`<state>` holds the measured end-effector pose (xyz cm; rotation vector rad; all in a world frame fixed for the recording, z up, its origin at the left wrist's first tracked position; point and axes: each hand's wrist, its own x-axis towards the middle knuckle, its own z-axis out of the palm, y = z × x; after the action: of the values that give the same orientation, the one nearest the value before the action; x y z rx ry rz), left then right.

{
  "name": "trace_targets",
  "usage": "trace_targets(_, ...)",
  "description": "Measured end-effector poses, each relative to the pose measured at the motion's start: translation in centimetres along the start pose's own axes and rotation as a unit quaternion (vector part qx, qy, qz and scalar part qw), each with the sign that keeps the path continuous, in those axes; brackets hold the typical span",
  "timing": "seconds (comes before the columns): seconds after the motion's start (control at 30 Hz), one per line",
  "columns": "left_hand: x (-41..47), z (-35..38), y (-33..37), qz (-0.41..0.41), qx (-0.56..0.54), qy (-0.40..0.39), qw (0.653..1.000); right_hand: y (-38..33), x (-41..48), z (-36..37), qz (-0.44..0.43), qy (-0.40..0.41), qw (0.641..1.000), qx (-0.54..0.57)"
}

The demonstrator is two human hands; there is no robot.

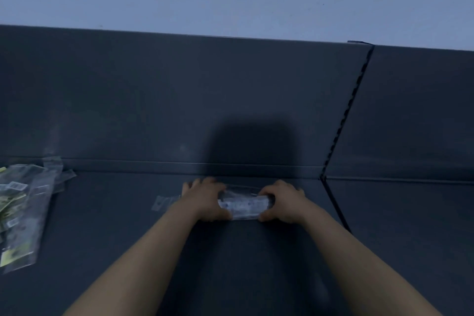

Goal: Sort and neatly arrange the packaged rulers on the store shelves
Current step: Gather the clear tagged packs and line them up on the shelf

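Dark shelf (pixel 123 226), blurred-print ruler packet (pixel 243 207) in left hand (pixel 205 201), right hand (pixel 283 202)

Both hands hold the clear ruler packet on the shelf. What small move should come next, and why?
Probably push the ruler packet back until it sits square against the back panel. The left hand and right hand grip its two ends, and it lies on the shelf near the panel.
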<state>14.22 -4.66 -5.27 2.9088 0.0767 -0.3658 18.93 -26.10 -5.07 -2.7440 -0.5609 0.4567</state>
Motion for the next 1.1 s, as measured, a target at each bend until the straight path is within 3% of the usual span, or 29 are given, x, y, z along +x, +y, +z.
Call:
trace_targets(0.43, -0.7, -0.1, 1.4, 0.014, -0.043, -0.056, 0.997, -0.6, -1.6, -0.8, 0.032, -0.067, 0.997, 0.014)
trace_targets(0.63, -1.1, 0.1, 1.2, 0.021, 0.016, 0.039, 0.999, -1.0, -1.4, -0.8, 0.019, -0.027, 0.999, -0.003)
trace_targets(0.7, -1.2, 0.0, 0.9, 0.022, -0.021, 0.046, 0.998, -1.0, -1.1, -0.9, 0.021, -0.029, 0.999, -0.01)
trace_targets(0.87, -1.6, 0.0, 0.3, 0.003, -0.166, 0.022, 0.986, -1.2, -1.1, -1.1, 0.024, -0.061, 0.998, -0.013)
trace_targets(1.1, -2.0, 0.2, 0.8, 0.024, -0.123, -0.036, 0.991, -1.6, -2.0, -1.2, 0.026, -0.112, 0.992, -0.048)
